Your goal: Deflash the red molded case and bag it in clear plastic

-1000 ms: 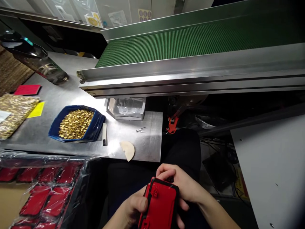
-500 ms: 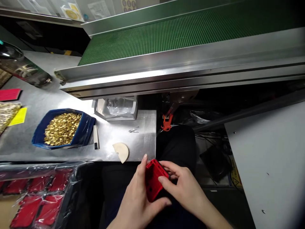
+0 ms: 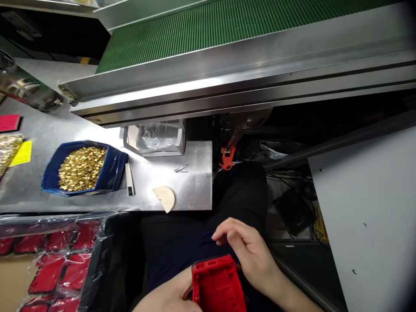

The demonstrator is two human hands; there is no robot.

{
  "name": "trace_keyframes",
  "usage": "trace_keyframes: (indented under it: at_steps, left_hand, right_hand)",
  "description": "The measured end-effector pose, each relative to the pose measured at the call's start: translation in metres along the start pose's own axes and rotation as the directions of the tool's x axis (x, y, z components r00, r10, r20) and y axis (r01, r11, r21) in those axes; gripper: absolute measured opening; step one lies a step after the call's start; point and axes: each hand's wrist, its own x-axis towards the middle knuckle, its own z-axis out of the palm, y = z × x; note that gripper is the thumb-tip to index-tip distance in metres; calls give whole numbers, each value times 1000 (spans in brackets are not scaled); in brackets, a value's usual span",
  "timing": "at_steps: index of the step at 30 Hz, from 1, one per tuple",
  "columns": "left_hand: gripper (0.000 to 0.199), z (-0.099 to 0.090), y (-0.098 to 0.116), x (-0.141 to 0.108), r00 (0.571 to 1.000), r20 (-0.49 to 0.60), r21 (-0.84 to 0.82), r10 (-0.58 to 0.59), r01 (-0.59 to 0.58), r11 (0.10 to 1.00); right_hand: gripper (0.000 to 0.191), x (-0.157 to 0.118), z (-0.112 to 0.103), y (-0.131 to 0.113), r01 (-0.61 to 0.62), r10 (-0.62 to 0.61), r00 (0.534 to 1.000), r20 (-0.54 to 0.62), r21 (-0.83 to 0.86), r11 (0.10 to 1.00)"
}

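Note:
A hollow red plastic housing (image 3: 218, 284) with a dark outer edge sits low over my lap, its open inside facing up. My left hand (image 3: 172, 292) grips it from the left, with part of the fingers hidden behind the housing. Just above its right side, my right hand (image 3: 248, 249) is off the housing. Its fingers are loosely bent, the thumb stands apart from the fingertips, and no object shows between them.
On the metal table lie a blue bin (image 3: 112, 169) of small brass pieces, a cream half-disc (image 3: 166, 197), a white-and-black stick (image 3: 129, 180) and nail clippers (image 3: 181, 168). A box of plastic-covered red parts (image 3: 47, 273) is at left. The green conveyor (image 3: 182, 41) crosses behind.
The red housing has come lower and nearer, turned in my left hand. My right hand has let go of it and is above its side. The view has shifted slightly.

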Motion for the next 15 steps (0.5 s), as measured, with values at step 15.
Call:
trace_keyframes:
  at_steps: [15]
  left_hand:
    - [61, -1, 3, 11, 985, 170, 62, 4, -15, 998]
  right_hand:
    - [50, 2, 23, 13, -90, 79, 996, 45, 349, 933]
